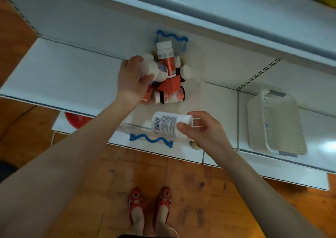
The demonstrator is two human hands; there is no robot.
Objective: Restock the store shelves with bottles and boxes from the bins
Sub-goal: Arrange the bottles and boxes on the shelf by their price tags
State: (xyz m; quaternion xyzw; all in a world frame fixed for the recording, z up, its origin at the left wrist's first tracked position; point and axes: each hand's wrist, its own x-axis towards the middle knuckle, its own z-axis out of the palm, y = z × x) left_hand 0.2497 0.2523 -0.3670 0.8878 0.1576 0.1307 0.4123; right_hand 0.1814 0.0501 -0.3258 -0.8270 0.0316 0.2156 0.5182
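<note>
The left hand (pixel 132 81) is curled round a white bottle (pixel 151 70). Thumb and fingers wrap its body, and it is held tilted over the pile in the clear bin (pixel 151 140). The right hand (pixel 201 128) grips a second white bottle, the barcode bottle (pixel 168 124), at its cap end. Its thumb lies across the front and its fingers are bent behind. That bottle lies sideways over the near end of the bin, just above the blue wavy handle. So both hands are occupied, each holding one bottle.

The bin stands on the white shelf (pixel 63 74) and has two blue handles, one near and one far. Inside it, three more bottles can be counted plainly:
- an orange-labelled bottle (pixel 164 56) with a white cap, at the far end
- a dark bottle (pixel 185 72) with a white cap, at the right
- a dark bottle with a coral label (pixel 171 96), lying on its side

Two orange boxes lie among them: one box (pixel 169 85) in the middle and a second box (pixel 147 96) half hidden under the left wrist. The pile may hide more.

One white lattice basket (pixel 272 123) sits on the shelf to the right, well apart from the bin. Two red shoes (pixel 135 201) stand on the wooden floor (pixel 200 192).
</note>
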